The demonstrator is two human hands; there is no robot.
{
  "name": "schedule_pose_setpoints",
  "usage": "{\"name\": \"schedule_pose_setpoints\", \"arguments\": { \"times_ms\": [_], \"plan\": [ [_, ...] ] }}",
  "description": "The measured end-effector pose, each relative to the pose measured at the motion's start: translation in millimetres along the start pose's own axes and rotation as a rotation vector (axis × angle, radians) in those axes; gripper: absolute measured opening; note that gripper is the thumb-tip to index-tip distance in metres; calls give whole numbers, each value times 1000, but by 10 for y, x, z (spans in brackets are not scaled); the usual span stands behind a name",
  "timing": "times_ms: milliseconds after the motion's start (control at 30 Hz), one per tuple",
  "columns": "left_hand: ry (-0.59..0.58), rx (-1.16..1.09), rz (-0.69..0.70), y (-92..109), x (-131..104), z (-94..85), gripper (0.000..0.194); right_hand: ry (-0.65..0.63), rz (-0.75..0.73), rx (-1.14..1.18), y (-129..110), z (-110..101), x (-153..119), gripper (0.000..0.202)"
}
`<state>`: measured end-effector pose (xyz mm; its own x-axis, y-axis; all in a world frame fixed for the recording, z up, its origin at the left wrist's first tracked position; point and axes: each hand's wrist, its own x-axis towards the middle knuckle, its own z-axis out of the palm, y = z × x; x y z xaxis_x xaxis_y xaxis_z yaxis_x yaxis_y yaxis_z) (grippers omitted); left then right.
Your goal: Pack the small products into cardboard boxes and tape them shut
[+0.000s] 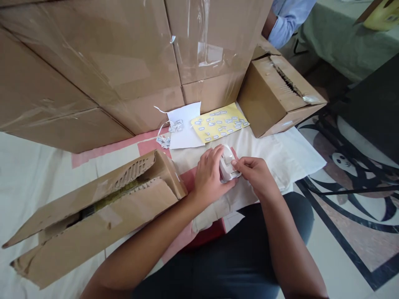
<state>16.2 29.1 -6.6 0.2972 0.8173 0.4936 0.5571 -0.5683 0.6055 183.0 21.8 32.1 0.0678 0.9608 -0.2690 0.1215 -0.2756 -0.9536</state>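
My left hand (208,174) is wrapped around a small white tape dispenser (228,164) with a rounded roll at its top. From the other side, my right hand (256,172) pinches at the dispenser's edge with thumb and forefinger; any strip of tape between them is too small to make out. Just beyond my hands lies a yellow sheet (215,129) dotted with several small white labels. A white sheet (187,135) sits left of it, with a cluster of small tags (176,126) and more crumpled tags (163,140) at its left edge.
Large taped cartons (124,54) form a wall behind the sheets. An opened long carton (124,211) stands at my left, and a smaller carton (274,91) at the right. Another person's sleeve (289,23) shows at the top. A dark chair (370,108) is at far right.
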Motion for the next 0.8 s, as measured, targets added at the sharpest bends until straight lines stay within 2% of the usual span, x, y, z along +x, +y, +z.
{"name": "schedule_pose_setpoints", "arguments": {
  "times_ms": [233, 567, 800],
  "plan": [
    [-4, 6, -3, -6, -7, -5, 104, -41, -1, 43, -51, -9, 32, 52],
    [-11, 44, -51, 8, -15, -6, 107, -56, -20, -103, -65, -32, -85, 39],
    [-23, 44, -83, -1, -33, -1, 107, -47, -25, -104, -59, -63, -146, 35]
  ]
}}
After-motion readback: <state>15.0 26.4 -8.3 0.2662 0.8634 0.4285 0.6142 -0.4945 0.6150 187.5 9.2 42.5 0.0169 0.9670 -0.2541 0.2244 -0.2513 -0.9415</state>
